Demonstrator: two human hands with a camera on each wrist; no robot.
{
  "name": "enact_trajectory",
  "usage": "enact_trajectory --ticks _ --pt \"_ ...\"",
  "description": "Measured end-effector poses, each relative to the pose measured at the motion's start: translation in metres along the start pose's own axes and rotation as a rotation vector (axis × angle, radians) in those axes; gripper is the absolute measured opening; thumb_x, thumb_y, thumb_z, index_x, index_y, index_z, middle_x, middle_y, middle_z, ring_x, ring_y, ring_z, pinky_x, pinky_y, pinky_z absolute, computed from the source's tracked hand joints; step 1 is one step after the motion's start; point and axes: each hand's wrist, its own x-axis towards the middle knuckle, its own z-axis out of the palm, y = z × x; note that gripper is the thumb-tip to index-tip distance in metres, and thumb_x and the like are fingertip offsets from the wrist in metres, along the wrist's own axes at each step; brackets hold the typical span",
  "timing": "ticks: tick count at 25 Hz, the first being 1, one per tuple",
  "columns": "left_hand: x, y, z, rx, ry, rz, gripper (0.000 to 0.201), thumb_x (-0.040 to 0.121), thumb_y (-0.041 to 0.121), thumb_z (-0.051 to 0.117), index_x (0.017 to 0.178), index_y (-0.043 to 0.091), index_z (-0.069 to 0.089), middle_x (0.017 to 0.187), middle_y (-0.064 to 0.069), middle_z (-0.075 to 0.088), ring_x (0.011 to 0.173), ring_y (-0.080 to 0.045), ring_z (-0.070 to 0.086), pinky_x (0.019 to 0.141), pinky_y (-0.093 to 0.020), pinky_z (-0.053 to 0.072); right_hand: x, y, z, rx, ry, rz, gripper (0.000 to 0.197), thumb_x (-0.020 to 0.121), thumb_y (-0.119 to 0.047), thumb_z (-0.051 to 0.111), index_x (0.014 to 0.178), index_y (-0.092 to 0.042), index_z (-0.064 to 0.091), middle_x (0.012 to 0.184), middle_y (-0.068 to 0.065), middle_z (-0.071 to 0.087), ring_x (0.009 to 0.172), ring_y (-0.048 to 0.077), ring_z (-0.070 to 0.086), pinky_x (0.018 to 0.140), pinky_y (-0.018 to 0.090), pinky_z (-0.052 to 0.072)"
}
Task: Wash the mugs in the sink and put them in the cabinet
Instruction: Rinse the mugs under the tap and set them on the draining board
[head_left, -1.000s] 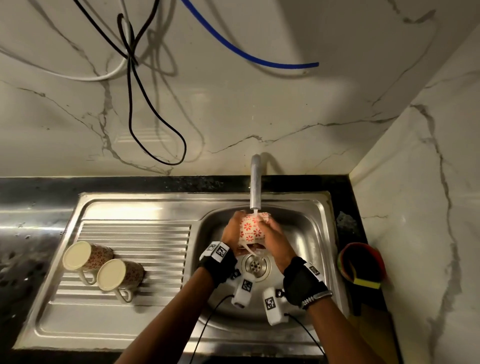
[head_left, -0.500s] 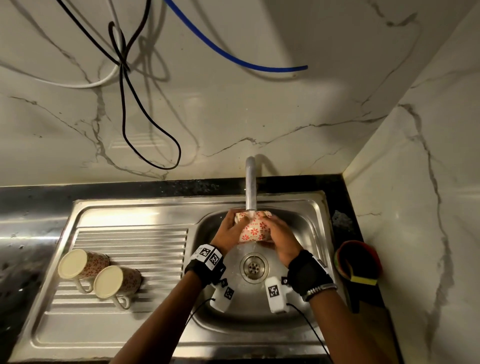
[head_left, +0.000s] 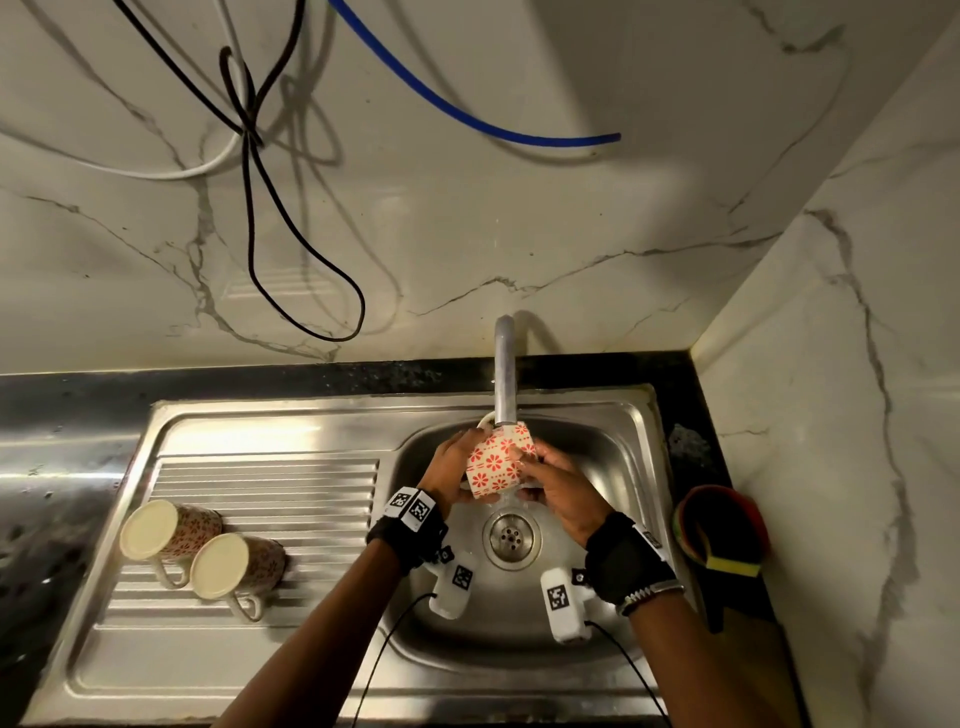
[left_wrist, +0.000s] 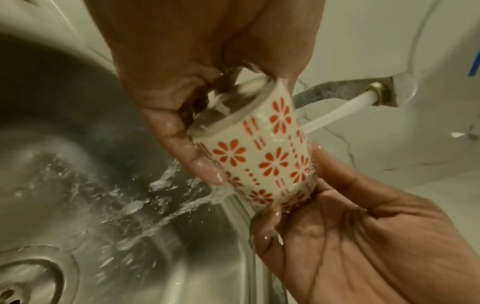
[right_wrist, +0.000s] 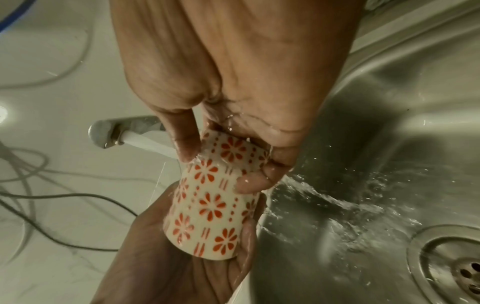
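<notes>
Both hands are holding a cream mug with red flower print (head_left: 496, 462) under the steel tap (head_left: 504, 379), over the steel sink basin (head_left: 602, 457).
Left hand (head_left: 451, 465) is curling fingers round the mug's bottom end, right hand (head_left: 558, 486) is wrapping its rim end. Mug is lying tilted, long axis running between the palms. Left wrist view is showing its recessed base (left_wrist: 228, 107) and the water stream; head view alone is showing two matching mugs (head_left: 202, 553) lying upside down on the ribbed drainboard (head_left: 291, 483).
</notes>
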Motion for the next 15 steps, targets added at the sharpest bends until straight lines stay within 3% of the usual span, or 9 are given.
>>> enact_trajectory --ticks 3,6,7,9,11,13,15 --pt "0.003 -0.006 -0.003 0.0 -0.086 0.216 0.021 0.091 0.026 0.07 0.111 0.02 0.068 0.106 -0.012 0.073 0.096 -0.028 0.069 0.073 -0.038 0.057 0.005 0.001 -0.011 -0.039 0.025 0.04 0.023 0.104 -0.023 0.059 0.126 -0.023 0.067 0.117 0.009 0.075 0.103 0.022 0.07 0.078 0.03 0.057" --pt "0.001 -0.009 -0.003 0.121 -0.238 0.366 0.022 0.089 0.002 0.069 0.108 0.007 0.062 0.101 -0.01 0.071 0.093 -0.024 0.07 0.077 -0.034 0.057 0.009 0.001 -0.012 -0.107 0.033 0.036 0.027 0.108 -0.029 0.054 0.132 -0.021 0.062 0.109 0.007 0.075 0.095 0.018 0.072 0.073 0.028 0.057" --pt "0.001 -0.008 -0.003 0.15 -0.233 0.354 0.02 0.089 0.004 0.07 0.107 0.005 0.062 0.1 -0.012 0.071 0.093 -0.026 0.07 0.079 -0.034 0.057 0.009 0.001 -0.009 -0.134 0.028 0.022 0.028 0.109 -0.029 0.053 0.134 -0.019 0.06 0.106 0.006 0.075 0.092 0.015 0.072 0.071 0.026 0.056" --pt "0.001 -0.003 -0.001 0.187 -0.201 0.301 0.021 0.087 0.027 0.072 0.095 0.008 0.067 0.095 -0.016 0.071 0.091 -0.029 0.068 0.085 -0.039 0.057 0.008 -0.001 -0.001 -0.207 0.002 -0.017 0.023 0.109 -0.023 0.053 0.131 -0.021 0.061 0.109 0.002 0.075 0.094 0.012 0.073 0.074 0.025 0.058" --pt "0.006 0.003 0.003 0.392 -0.11 0.289 0.037 0.086 0.053 0.067 0.071 0.019 0.067 0.086 -0.015 0.072 0.085 -0.027 0.069 0.089 -0.042 0.056 0.008 0.001 0.005 -0.319 -0.025 -0.071 0.026 0.105 -0.018 0.055 0.123 -0.035 0.062 0.115 -0.001 0.074 0.106 0.013 0.072 0.089 0.034 0.061" --pt "0.009 0.01 0.008 0.61 0.008 0.331 0.044 0.089 0.057 0.06 0.063 0.021 0.063 0.077 -0.008 0.073 0.077 -0.022 0.07 0.083 -0.039 0.058 0.009 0.001 0.009 -0.401 -0.012 -0.121 0.029 0.096 -0.031 0.058 0.122 -0.041 0.063 0.118 -0.001 0.075 0.112 0.015 0.071 0.098 0.046 0.059" --pt "0.008 0.019 0.016 0.568 0.006 0.346 0.04 0.086 0.046 0.057 0.057 0.018 0.058 0.068 -0.005 0.069 0.069 -0.021 0.065 0.077 -0.035 0.056 0.01 -0.001 0.008 -0.396 0.023 -0.143 0.031 0.098 -0.037 0.06 0.129 -0.037 0.062 0.118 -0.002 0.075 0.109 0.014 0.072 0.097 0.045 0.06"
